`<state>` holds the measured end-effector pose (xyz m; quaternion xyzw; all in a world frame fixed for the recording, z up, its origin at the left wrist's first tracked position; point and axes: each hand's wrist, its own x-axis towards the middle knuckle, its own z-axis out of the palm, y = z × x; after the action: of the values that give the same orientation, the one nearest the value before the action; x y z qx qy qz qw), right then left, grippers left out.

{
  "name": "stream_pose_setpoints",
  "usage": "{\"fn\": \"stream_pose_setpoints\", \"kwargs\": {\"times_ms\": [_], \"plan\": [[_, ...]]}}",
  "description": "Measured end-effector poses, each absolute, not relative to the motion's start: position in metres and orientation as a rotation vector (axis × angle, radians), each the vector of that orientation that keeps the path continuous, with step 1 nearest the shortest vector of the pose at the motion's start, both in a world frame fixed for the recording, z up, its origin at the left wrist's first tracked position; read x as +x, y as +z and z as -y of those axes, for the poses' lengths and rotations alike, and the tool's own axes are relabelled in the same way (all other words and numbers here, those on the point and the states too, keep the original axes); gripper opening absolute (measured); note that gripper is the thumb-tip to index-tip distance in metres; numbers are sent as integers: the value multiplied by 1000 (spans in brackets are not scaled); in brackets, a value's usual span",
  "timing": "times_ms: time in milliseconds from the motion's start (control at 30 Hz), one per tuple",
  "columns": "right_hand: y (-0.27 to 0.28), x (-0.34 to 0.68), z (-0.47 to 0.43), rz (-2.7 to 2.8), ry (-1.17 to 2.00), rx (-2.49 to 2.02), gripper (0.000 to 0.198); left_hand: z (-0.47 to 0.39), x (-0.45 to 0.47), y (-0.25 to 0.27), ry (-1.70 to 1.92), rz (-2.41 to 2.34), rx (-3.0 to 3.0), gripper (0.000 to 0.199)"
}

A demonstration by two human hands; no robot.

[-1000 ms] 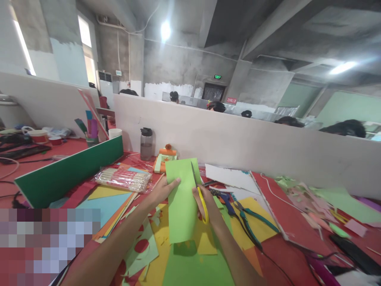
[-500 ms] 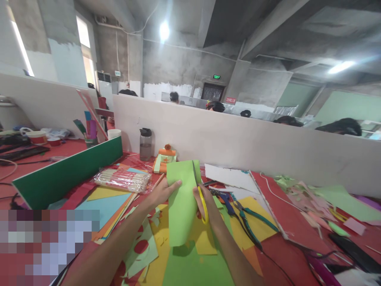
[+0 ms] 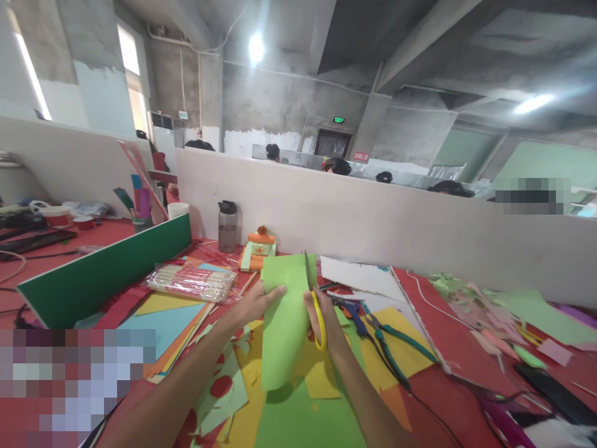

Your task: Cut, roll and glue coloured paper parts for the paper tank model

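A light green sheet of paper (image 3: 284, 330) is held up above the table, its lower end curling. My left hand (image 3: 262, 297) grips its left edge, thumb on the near face and the other fingers hidden behind. In my right hand (image 3: 325, 309) is a pair of scissors with yellow handles (image 3: 319, 330). Their dark blades point away from me and lie along the sheet's right side, near its top edge. Beneath the sheet are a darker green sheet (image 3: 303, 417) and yellow paper pieces (image 3: 323, 379). A pale sheet with round holes (image 3: 233, 398) lies to the left.
Green-handled pliers (image 3: 401, 339) and a blue-handled tool (image 3: 357, 320) lie right of my hand. A plastic-wrapped pack of sticks (image 3: 191, 282), a bottle (image 3: 227, 227) and an orange-and-green paper model (image 3: 259, 251) stand or lie beyond. A white partition (image 3: 373, 224) closes the back; people's heads show above it.
The green sheet has shifted slightly and its right edge stands a little farther right at the top. The scissor blades look nearer together; both hands keep nearly the same place.
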<state>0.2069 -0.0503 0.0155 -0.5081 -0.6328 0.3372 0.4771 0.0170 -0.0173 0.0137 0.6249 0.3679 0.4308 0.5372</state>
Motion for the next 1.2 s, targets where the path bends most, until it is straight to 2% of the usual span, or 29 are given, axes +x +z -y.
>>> {"fn": "stream_pose_setpoints", "kwargs": {"times_ms": [500,733,867,1000,1100,1200], "plan": [[15,208,51,1491,866,-1215,49,20,15,16,946,-862,1571,58],[24,213,47,1626,543,-1147,54,21,14,15,898,-829,1581,58],[24,213,47,1563,633,-1091,51,21,13,13,880,-819,1572,56],[22,211,52,1347,866,-999,48,20,13,13,905,-788,1437,54],[30,214,57,1280,930,-869,47,17,13,16,1069,-741,1227,50],[45,224,62,1441,956,-913,41,11,9,23,1264,-707,930,45]]}}
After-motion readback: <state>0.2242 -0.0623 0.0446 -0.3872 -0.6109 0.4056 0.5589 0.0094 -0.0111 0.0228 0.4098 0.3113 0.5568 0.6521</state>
